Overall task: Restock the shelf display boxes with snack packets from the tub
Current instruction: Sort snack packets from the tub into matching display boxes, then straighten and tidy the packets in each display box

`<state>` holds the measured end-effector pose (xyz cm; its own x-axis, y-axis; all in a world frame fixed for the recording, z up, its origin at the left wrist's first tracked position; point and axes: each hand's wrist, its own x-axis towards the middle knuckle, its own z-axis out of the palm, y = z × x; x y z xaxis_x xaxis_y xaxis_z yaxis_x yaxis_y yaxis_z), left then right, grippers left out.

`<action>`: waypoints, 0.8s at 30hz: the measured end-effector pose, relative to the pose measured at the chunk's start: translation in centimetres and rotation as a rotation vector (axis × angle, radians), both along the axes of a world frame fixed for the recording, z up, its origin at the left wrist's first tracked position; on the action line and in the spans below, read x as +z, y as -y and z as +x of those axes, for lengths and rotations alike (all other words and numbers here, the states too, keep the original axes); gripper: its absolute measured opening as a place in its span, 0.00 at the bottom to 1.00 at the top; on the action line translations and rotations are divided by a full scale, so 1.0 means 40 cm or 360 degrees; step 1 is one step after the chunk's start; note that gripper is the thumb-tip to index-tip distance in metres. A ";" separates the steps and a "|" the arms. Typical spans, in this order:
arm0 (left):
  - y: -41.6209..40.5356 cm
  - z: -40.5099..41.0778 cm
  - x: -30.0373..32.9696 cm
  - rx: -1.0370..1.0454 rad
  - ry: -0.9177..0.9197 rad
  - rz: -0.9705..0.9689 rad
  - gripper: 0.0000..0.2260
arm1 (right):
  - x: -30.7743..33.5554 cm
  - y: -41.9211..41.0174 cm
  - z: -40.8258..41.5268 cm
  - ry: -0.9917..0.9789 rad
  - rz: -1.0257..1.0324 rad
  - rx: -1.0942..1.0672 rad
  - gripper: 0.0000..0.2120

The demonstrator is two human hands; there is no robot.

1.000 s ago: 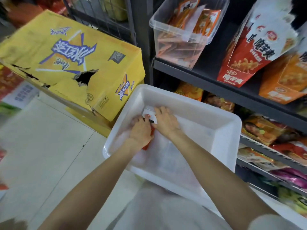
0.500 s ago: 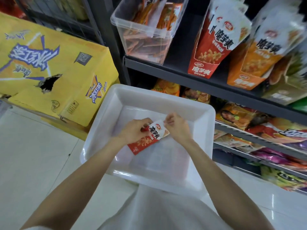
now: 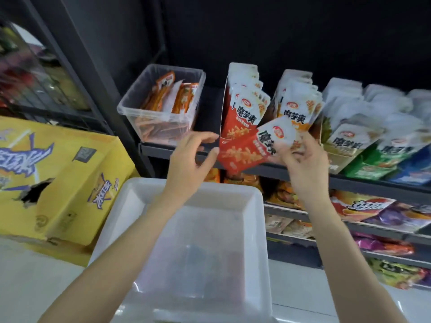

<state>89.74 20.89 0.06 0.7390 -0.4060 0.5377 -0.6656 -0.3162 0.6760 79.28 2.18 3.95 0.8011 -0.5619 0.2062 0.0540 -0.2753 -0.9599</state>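
Dark metal shelving fills the background, one white tub below it. Above the tub, the right hand pinches one red-and-white snack packet by its white end, just in front of the red display box. The left hand, fingers loosely spread, touches the packet's red end. One clear bin stands left of the red box.

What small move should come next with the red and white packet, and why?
Probably lift the red and white snack packet, pinched in the right hand, and slot it into the red cardboard display box just behind it. The packet hangs tilted below the matching packets, and the open left hand could steady the box.
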 end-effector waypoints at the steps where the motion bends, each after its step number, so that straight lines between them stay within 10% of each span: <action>1: 0.016 0.031 0.005 0.0026 0.0094 0.0091 0.10 | 0.024 0.021 0.013 0.0118 -0.0061 -0.0155 0.11; 7: 0.100 0.155 -0.025 0.0069 0.0186 0.0678 0.10 | 0.061 0.052 0.144 0.0349 -0.0613 -0.0266 0.09; 15: 0.102 0.171 -0.034 0.0035 0.0040 0.0743 0.07 | 0.001 0.033 0.269 -0.0339 -0.1769 -0.0137 0.12; 20: 0.080 0.155 -0.020 -0.0130 -0.0037 0.0714 0.06 | -0.001 0.035 0.262 -0.0414 -0.1902 -0.0158 0.17; 24: 0.055 0.132 -0.018 -0.0115 -0.0091 0.0660 0.10 | -0.020 0.029 0.211 -0.0104 -0.1356 -0.0207 0.28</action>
<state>95.03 18.70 -0.64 0.7245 -0.6312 0.2769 -0.6611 -0.5229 0.5381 87.72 1.03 3.15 0.7660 -0.3249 0.5546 -0.0761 -0.9026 -0.4236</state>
